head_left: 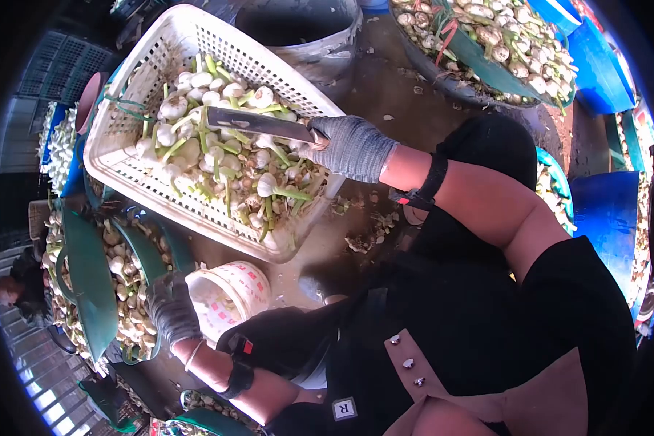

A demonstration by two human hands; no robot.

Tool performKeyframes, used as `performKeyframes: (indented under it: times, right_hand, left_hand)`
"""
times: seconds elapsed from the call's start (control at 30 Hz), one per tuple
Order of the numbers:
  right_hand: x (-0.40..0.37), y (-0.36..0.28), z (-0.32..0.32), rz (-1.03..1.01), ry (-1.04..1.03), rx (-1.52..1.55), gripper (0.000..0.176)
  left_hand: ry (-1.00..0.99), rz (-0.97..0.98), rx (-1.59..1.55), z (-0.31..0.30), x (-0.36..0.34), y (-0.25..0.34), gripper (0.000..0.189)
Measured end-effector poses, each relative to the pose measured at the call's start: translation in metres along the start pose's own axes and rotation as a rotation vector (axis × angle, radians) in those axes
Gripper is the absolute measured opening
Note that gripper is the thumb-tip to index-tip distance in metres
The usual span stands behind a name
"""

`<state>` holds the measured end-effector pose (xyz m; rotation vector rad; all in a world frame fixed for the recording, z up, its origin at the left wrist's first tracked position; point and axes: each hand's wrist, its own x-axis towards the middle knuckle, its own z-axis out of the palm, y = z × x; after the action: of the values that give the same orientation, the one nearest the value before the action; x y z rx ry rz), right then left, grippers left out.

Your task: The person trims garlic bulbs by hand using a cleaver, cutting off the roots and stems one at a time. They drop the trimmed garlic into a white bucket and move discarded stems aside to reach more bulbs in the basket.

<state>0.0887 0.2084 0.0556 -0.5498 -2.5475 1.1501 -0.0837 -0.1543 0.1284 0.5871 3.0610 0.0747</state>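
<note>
My right hand (352, 147), in a grey knit glove, is closed round the handle of a knife (258, 123). Its long flat blade reaches left over a white plastic basket (218, 40). In the basket lie garlic bulbs (173, 107) with short green stems, among cut stem pieces and loose skins. My left hand (171, 309), gloved alike, is low on the left at the edge of a green tub (139, 251) of garlic bulbs. Its fingers are dark and partly hidden, so I cannot make out their grip. Beside it stands a white bucket (251, 287) with red print.
A large grey tub (320, 54) stands behind the basket. At the upper right is a wide container heaped with garlic (487, 40), near blue bins (599, 69). Garlic scraps (370, 236) litter the wet floor. Another person (22, 291) is at the far left.
</note>
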Motion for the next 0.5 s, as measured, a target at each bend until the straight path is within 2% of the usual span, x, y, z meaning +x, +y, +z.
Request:
performKeyframes:
  times: [0.07,0.1,0.13,0.17,0.2,0.23,0.27,0.33,0.37,0.47,0.5]
  right_hand:
    - [0.003,-0.004,0.001,-0.030,-0.005,-0.025,0.037]
    - [0.003,-0.001,0.003,-0.114,-0.001,-0.152,0.037]
    - [0.004,0.002,0.005,-0.198,0.003,-0.282,0.038]
    - [0.006,0.006,0.007,-0.202,0.002,-0.285,0.038]
    - [0.007,0.013,0.010,-0.137,-0.032,-0.157,0.038]
    - [0.007,0.018,0.013,-0.069,-0.065,-0.027,0.039]
    - [0.006,0.024,0.014,-0.065,-0.062,-0.027,0.039]
    - [0.003,0.035,0.012,-0.152,-0.067,0.190,0.035]
    - [0.000,0.037,0.013,-0.153,-0.037,0.100,0.030]
    - [-0.006,0.040,0.007,-0.094,-0.096,0.108,0.027]
    - [-0.007,0.037,0.004,-0.030,-0.127,0.036,0.028]
  left_hand:
    - [0.084,0.218,-0.198,0.012,0.008,0.031,0.027]
    - [0.073,0.276,-0.303,0.017,0.011,0.065,0.024]
    - [0.022,0.355,-0.220,0.037,0.022,0.087,0.021]
    - [-0.133,0.324,-0.195,0.053,0.027,0.117,0.022]
    - [-0.229,0.429,-0.114,0.092,0.045,0.130,0.025]
    - [-0.206,0.531,-0.046,0.116,0.050,0.145,0.026]
    - [-0.183,0.634,0.024,0.139,0.052,0.156,0.027]
    - [-0.157,0.617,0.185,0.172,0.051,0.170,0.028]
    - [-0.140,0.607,0.152,0.227,0.069,0.157,0.029]
    - [-0.216,0.656,0.250,0.198,0.070,0.178,0.030]
    - [-0.256,0.661,0.187,0.188,0.070,0.183,0.034]
